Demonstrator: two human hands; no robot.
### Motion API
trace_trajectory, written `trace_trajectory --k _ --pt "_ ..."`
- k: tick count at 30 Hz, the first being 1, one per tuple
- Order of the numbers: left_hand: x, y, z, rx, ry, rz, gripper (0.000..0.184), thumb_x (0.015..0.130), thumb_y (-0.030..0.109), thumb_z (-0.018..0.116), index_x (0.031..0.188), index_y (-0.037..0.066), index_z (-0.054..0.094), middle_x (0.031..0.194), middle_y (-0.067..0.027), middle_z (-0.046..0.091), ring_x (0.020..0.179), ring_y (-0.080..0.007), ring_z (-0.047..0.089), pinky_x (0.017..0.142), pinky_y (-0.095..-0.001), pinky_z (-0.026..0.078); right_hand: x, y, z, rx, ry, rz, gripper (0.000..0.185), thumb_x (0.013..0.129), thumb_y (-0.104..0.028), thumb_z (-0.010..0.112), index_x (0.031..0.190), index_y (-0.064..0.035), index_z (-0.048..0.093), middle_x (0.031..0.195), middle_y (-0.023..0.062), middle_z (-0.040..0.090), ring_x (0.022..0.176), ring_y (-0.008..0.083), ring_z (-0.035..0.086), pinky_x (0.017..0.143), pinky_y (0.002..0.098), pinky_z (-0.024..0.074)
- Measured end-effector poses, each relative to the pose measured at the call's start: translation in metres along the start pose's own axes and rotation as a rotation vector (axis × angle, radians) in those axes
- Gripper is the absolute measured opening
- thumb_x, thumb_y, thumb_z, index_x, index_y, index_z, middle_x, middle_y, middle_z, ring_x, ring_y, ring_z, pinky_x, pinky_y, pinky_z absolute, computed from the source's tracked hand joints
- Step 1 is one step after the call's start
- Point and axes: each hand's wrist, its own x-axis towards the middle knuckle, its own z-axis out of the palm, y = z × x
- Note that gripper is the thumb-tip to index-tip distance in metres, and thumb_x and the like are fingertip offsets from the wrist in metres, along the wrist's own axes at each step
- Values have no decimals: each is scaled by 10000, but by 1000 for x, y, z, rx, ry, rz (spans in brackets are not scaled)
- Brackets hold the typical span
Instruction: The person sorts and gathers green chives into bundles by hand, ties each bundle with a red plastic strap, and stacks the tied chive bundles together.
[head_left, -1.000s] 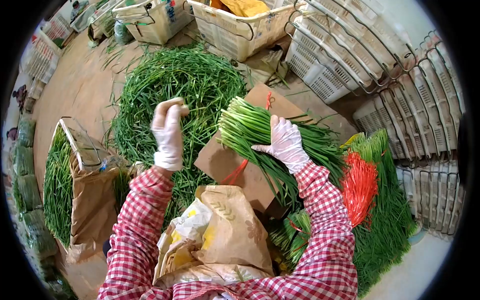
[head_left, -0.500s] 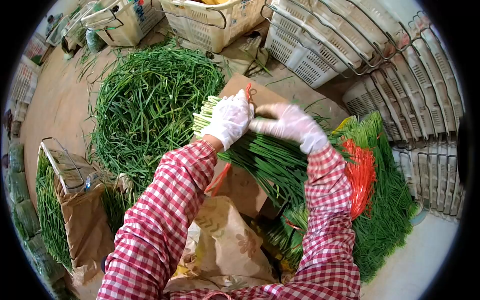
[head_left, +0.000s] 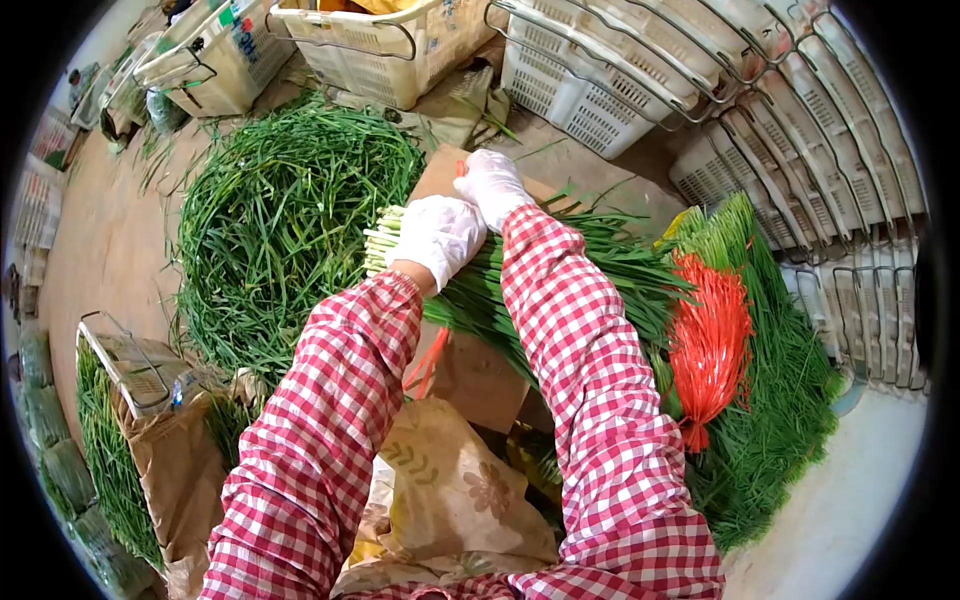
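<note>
A bundle of green stalks [head_left: 490, 307] lies across a brown cardboard piece [head_left: 480, 375], its pale cut ends toward the left. My left hand [head_left: 438, 238], in a white glove, is wrapped over the bundle near those ends. Just above and to the right of it, my gloved right hand [head_left: 490, 185] is closed at the far side of the bundle, with a bit of red tie [head_left: 461, 168] showing at its fingers. The other part of the red tie [head_left: 428, 362] hangs out on the near side of the bundle.
Left of the hands is a heap of loose green leaves [head_left: 290, 230]. A bunch of red ties [head_left: 708, 345] rests on more green stalks [head_left: 785, 400] at the right. White crates [head_left: 590, 90] stand behind, and a paper-lined crate [head_left: 170, 450] is at left.
My left hand has come over onto the bundle's pale end and closed there. My right hand has left the leafy part and moved up to the tie at the far side. The view has shifted.
</note>
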Motion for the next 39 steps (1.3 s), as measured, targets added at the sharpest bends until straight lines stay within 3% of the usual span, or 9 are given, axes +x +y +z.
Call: trace_trajectory --k 8,10,11,14,21,25,34,36,39 --pt "-18 9 3 236 -13 13 205 837 188 482 711 88 610 689 -106 627 613 -242 601 532 -381 451 -10 18 47 921 25 -73 270 791 -236 677 927 -3 660 856 127 679 762 185 637 695 321 506" --pt "-20 9 -11 -249 132 -245 228 879 195 482 765 45 610 775 -118 641 680 -210 612 575 -357 479 -2 24 53 934 56 -121 237 795 -234 680 914 -29 675 805 92 678 728 166 623 659 330 491" --pt "-31 11 -21 -423 410 -123 211 855 149 477 797 5 621 759 -182 625 687 -304 611 641 -360 495 -4 25 55 968 53 -143 240 794 -246 683 915 -39 680 800 86 676 723 158 616 661 321 485" --pt "-84 9 -63 -432 664 232 115 796 -4 579 897 37 615 778 -88 641 682 -173 609 646 -298 506 -5 24 54 866 110 -180 265 791 -289 686 908 -50 689 784 65 669 713 129 595 684 288 470" --pt "-153 -18 -15 -213 -340 471 652 753 47 609 1350 81 348 903 -140 630 729 -316 608 620 -378 503 -13 19 45 898 25 -159 296 838 -285 660 913 1 647 760 33 649 636 66 549 607 219 446" --pt "-142 -17 3 -428 -351 541 679 779 -23 515 1377 260 364 778 -120 569 673 -261 587 600 -352 495 -19 18 40 890 7 -150 297 837 -298 660 892 -6 653 734 30 649 631 73 557 610 217 447" --pt "-132 -6 7 -109 -352 676 459 785 124 625 1230 204 545 730 -115 605 579 -267 584 514 -365 464 -6 23 49 683 76 -166 266 835 -313 653 788 -52 680 701 11 649 575 54 546 517 207 413" --pt "-133 -3 9 -337 -351 487 447 761 87 651 1190 190 582 644 -95 579 525 -266 554 487 -359 434 -4 20 51 749 78 -102 270 780 -351 683 820 -87 717 813 52 690 766 149 631 729 301 468" --pt "-138 4 15 -704 -170 395 359 780 42 643 1124 145 630 681 -105 582 571 -258 568 522 -355 452 -19 14 36 906 32 -165 242 817 -248 642 770 -12 662 692 88 641 626 149 572 623 302 444"
